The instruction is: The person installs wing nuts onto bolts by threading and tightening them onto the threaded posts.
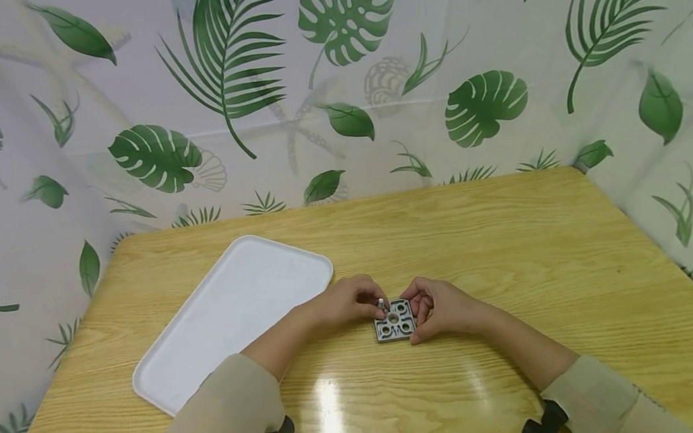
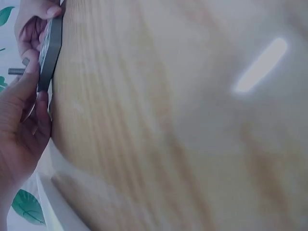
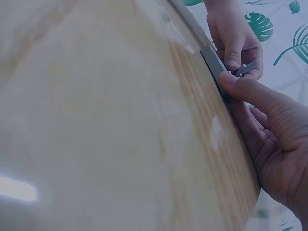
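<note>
A square grey metal plate (image 1: 397, 333) with several round holes lies on the wooden table between both hands. At its far left corner a small threaded bolt (image 1: 381, 304) points upward. The thumb and forefinger of my left hand (image 1: 351, 299) pinch around this bolt. In the left wrist view the bolt's threaded end (image 2: 16, 71) sticks out past the thumb. My right hand (image 1: 444, 306) grips the plate along its right side, thumb at the near corner and forefinger at the far one. The right wrist view shows that thumb pressed on the plate's edge (image 3: 214, 67).
A white rectangular tray (image 1: 233, 316) lies at an angle on the left, partly behind the left forearm. The wooden table (image 1: 502, 233) ends at a leaf-patterned cloth (image 1: 412, 126) hanging along the back and sides. Black straps hang from both sleeves.
</note>
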A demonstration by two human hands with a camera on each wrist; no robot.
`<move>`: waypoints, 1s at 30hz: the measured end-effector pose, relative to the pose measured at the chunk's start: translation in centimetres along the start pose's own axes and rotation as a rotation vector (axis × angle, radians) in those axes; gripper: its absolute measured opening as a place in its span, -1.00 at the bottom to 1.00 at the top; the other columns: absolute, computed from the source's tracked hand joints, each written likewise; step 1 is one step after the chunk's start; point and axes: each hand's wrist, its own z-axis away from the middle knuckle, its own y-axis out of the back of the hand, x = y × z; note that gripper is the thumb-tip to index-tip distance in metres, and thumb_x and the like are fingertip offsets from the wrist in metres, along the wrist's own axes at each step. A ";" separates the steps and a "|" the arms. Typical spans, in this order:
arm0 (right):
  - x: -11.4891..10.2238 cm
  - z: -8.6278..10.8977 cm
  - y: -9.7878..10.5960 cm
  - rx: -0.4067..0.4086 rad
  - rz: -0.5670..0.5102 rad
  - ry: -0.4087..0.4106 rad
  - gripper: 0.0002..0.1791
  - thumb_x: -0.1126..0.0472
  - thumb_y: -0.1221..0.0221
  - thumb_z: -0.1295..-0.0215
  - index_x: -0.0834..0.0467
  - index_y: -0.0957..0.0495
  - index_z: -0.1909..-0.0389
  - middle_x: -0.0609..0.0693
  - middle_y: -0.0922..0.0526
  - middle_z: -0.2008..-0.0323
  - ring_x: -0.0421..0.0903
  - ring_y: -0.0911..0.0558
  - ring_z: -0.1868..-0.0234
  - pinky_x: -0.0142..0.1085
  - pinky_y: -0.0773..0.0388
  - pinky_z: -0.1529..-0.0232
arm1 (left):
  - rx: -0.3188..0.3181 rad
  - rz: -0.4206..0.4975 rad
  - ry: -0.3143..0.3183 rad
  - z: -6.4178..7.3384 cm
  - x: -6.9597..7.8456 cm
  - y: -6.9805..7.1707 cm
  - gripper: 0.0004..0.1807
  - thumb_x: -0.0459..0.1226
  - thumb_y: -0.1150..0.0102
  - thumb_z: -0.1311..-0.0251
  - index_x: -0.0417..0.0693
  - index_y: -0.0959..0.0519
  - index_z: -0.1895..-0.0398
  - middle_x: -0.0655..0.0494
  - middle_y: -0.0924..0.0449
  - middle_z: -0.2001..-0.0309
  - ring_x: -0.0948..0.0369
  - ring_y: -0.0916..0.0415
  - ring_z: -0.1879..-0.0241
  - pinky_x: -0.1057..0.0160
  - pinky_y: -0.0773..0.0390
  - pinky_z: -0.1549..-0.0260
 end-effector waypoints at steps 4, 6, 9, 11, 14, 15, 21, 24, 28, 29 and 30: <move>0.0 0.0 0.0 -0.003 -0.003 -0.001 -0.30 0.30 -0.50 0.20 0.37 -0.35 0.02 0.04 -0.54 0.38 -0.18 -0.58 0.44 -0.42 -0.54 0.37 | -0.145 0.020 -0.022 -0.8 -0.1 1.0 -0.87 -0.22 -0.24 -0.19 0.02 -0.63 0.21 0.19 -0.50 0.19 0.32 -0.42 0.19 0.38 -0.44 0.14; 0.1 0.1 0.0 -0.002 -0.002 -0.002 -0.30 0.30 -0.50 0.20 0.37 -0.35 0.02 0.04 -0.54 0.38 -0.18 -0.58 0.44 -0.42 -0.54 0.37 | -0.194 0.044 -0.019 -1.1 0.0 1.4 -0.86 -0.27 -0.24 -0.18 -0.03 -0.63 0.20 0.18 -0.51 0.19 0.34 -0.44 0.22 0.40 -0.46 0.17; 0.0 0.0 0.0 0.000 0.001 -0.005 -0.30 0.29 -0.50 0.20 0.37 -0.35 0.02 0.05 -0.54 0.38 -0.18 -0.58 0.43 -0.42 -0.54 0.38 | -0.237 0.085 -0.014 -1.6 0.0 1.8 -0.83 -0.32 -0.27 -0.14 -0.12 -0.64 0.19 0.16 -0.55 0.24 0.35 -0.46 0.30 0.42 -0.47 0.25; -0.1 0.0 0.0 0.003 0.007 -0.005 -0.30 0.28 -0.51 0.20 0.37 -0.36 0.02 0.05 -0.54 0.37 -0.17 -0.58 0.43 -0.42 -0.54 0.38 | -0.243 0.111 -0.005 -1.8 -0.2 1.9 -0.79 -0.34 -0.30 -0.10 -0.15 -0.63 0.16 0.16 -0.56 0.30 0.34 -0.45 0.35 0.42 -0.47 0.30; -0.1 0.0 0.0 0.005 0.011 -0.001 -0.30 0.28 -0.51 0.20 0.37 -0.37 0.03 0.05 -0.53 0.37 -0.17 -0.58 0.43 -0.42 -0.55 0.38 | -0.215 0.132 0.020 -1.8 -0.5 2.0 -0.66 -0.33 -0.38 -0.02 -0.16 -0.60 0.08 0.14 -0.55 0.32 0.31 -0.44 0.35 0.41 -0.47 0.31; -0.2 0.0 0.0 0.005 0.011 0.001 -0.30 0.29 -0.51 0.20 0.37 -0.37 0.03 0.05 -0.53 0.37 -0.17 -0.58 0.43 -0.42 -0.55 0.38 | -0.197 0.133 0.034 -1.7 -0.7 2.0 -0.60 -0.32 -0.41 0.01 -0.16 -0.58 0.05 0.13 -0.55 0.32 0.30 -0.44 0.34 0.40 -0.47 0.30; 0.0 0.0 0.0 0.005 -0.015 0.009 -0.30 0.33 -0.50 0.21 0.41 -0.36 0.03 0.06 -0.54 0.40 -0.20 -0.57 0.45 -0.43 -0.55 0.39 | -0.015 0.130 0.106 -0.1 -1.2 1.1 -0.50 -0.26 -0.48 0.09 -0.14 -0.51 0.04 0.13 -0.49 0.30 0.27 -0.42 0.31 0.40 -0.47 0.28; 0.0 -0.1 0.0 0.009 -0.013 0.008 -0.29 0.34 -0.50 0.23 0.41 -0.36 0.03 0.07 -0.53 0.40 -0.20 -0.57 0.45 -0.43 -0.55 0.40 | 0.123 0.118 0.122 1.0 -1.0 0.2 -0.58 -0.21 -0.48 0.08 -0.09 -0.52 0.16 0.14 -0.50 0.34 0.27 -0.44 0.34 0.39 -0.49 0.31; 0.0 -0.1 0.0 0.017 0.000 0.004 -0.30 0.33 -0.51 0.23 0.40 -0.37 0.04 0.07 -0.53 0.38 -0.18 -0.57 0.45 -0.42 -0.55 0.40 | 0.323 0.110 0.134 2.1 -0.7 -1.4 -0.66 -0.13 -0.46 0.07 -0.04 -0.54 0.30 0.17 -0.50 0.42 0.28 -0.43 0.42 0.37 -0.48 0.39; 0.0 -0.1 0.1 0.015 0.000 0.007 -0.30 0.33 -0.51 0.23 0.40 -0.37 0.03 0.07 -0.53 0.38 -0.18 -0.57 0.44 -0.42 -0.55 0.39 | 0.361 0.110 0.129 2.3 -0.5 -1.9 -0.67 -0.12 -0.46 0.06 -0.04 -0.54 0.31 0.17 -0.50 0.43 0.29 -0.43 0.43 0.37 -0.48 0.41; 0.0 -0.1 0.1 0.013 0.001 0.009 -0.30 0.32 -0.51 0.22 0.41 -0.37 0.03 0.07 -0.53 0.37 -0.18 -0.57 0.44 -0.42 -0.55 0.39 | 0.391 0.100 0.126 2.5 -0.3 -2.3 -0.66 -0.09 -0.45 0.06 -0.04 -0.54 0.31 0.19 -0.50 0.42 0.29 -0.42 0.44 0.37 -0.47 0.41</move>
